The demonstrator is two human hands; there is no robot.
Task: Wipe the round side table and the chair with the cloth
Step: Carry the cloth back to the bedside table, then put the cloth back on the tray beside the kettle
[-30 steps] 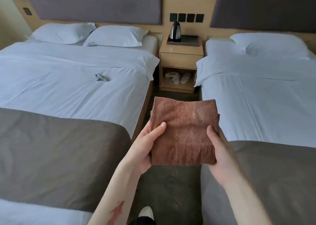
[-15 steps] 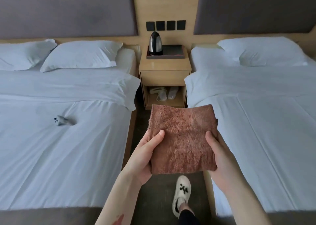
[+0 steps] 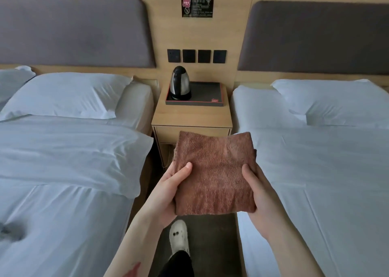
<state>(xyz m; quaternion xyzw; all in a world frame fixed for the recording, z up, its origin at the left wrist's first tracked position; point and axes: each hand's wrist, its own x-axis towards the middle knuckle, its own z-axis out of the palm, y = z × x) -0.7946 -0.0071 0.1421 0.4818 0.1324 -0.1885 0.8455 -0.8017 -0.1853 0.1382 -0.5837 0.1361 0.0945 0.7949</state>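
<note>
- so the person is holding a folded brown cloth out in front, both hands gripping it: left hand is clamping the left edge with the thumb on top, right hand is doing the same on the right edge
- cloth is sitting flat between the two hands, folded into a neat square, not touching any surface
- ahead of the hands a square wooden nightstand is standing between two beds, with a kettle resting on a dark tray on top
- left bed is lying off to the left of the hands, right bed off to the right, and a white slipper is showing below them on the floor
- step-wise I'd say this is only the carry-the-cloth stage, no wiping is happening yet
- the round side table and the chair aren't showing anywhere here, so the next move is calling for finding them first, then dropping to a one-hand grip for wiping
</note>
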